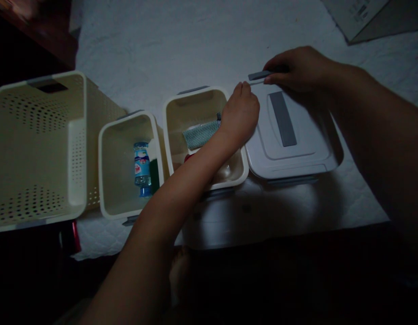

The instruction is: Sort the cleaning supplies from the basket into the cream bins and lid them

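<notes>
A white storage box with its lid on stands at the right, a grey handle strip set in the lid's top. At the lid's far edge, the thumb and fingers of my right hand close around a grey latch. My left hand reaches across an open cream bin, fingers curled at the lid's left edge. Whatever those fingers grip is hidden. Inside that bin lie a folded teal cloth and something red, partly covered by my left forearm.
Further left, a smaller open bin holds a blue-labelled bottle and a dark green item. A large perforated basket stands at the far left. A carton sits at the back right, on the white quilted cover.
</notes>
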The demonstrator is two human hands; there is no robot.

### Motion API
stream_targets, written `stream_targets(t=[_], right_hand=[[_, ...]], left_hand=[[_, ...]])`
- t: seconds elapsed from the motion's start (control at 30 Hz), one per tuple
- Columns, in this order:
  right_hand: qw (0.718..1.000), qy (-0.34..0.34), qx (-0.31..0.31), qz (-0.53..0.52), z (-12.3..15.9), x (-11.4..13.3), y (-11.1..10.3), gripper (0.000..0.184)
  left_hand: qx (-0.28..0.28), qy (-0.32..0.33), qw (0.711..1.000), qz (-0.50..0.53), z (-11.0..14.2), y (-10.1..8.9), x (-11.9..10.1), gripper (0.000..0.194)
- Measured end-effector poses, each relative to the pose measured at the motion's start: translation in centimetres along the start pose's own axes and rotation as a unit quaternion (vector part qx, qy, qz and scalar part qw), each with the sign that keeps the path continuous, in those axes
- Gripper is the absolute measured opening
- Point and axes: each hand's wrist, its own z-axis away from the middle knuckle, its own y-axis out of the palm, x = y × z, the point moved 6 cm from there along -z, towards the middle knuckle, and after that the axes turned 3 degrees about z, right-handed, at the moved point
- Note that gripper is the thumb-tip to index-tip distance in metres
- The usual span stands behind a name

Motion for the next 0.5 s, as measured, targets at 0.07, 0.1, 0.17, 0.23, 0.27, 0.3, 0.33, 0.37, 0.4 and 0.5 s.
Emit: stream_targets(t=[0.07, 0.1, 0.17, 0.23, 0.27, 0.3, 0.33, 0.37, 0.4, 0.5], right_hand=[[1.0, -0.007, -0.001, 0.011, 0.0, 0.1, 0.1, 0.041], [1.0, -0.011, -0.003, 0.014, 0.1, 0.2, 0.2, 0.041], [1.0, -0.019, -0.007, 0.017, 0.1, 0.3, 0.3, 0.041], [0.999, -0.024, -0.013, 0.02, 0.1, 0.3, 0.4, 0.041], [0.999, -0.026, -0.016, 0.022, 0.1, 0.3, 0.5, 0.041], [0.999, -0.026, -0.019, 0.026, 0.1, 0.2, 0.6, 0.04], [0.999, -0.024, -0.021, 0.031, 0.0, 0.1, 0.6, 0.039], [0.999, -0.021, -0.023, 0.035, 0.0, 0.0, 0.7, 0.038], [0.999, -0.016, -0.022, 0.037, -0.1, -0.2, 0.8, 0.037], [0.999, -0.012, -0.023, 0.032, -0.3, -0.6, 1.2, 0.035]], left_hand=[[-0.003, 0.002, 0.999, 0.037, -0.1, 0.1, 0.1, 0.051], [-0.002, 0.005, 0.998, 0.065, -0.1, 0.1, 0.1, 0.051], [-0.002, 0.014, 0.995, 0.104, -0.1, 0.2, 0.1, 0.052], [-0.001, 0.013, 0.995, 0.098, -0.1, 0.3, 0.1, 0.052], [-0.002, 0.008, 0.996, 0.089, -0.1, 0.3, 0.2, 0.051], [-0.004, 0.003, 0.997, 0.083, -0.1, 0.4, 0.2, 0.05], [-0.008, 0.002, 0.996, 0.084, -0.1, 0.4, 0.3, 0.05], [-0.013, 0.004, 0.996, 0.09, -0.2, 0.4, 0.3, 0.051], [-0.018, 0.008, 0.995, 0.099, -0.2, 0.4, 0.2, 0.052], [-0.018, 0.008, 0.995, 0.101, -0.2, 0.4, 0.2, 0.054]])
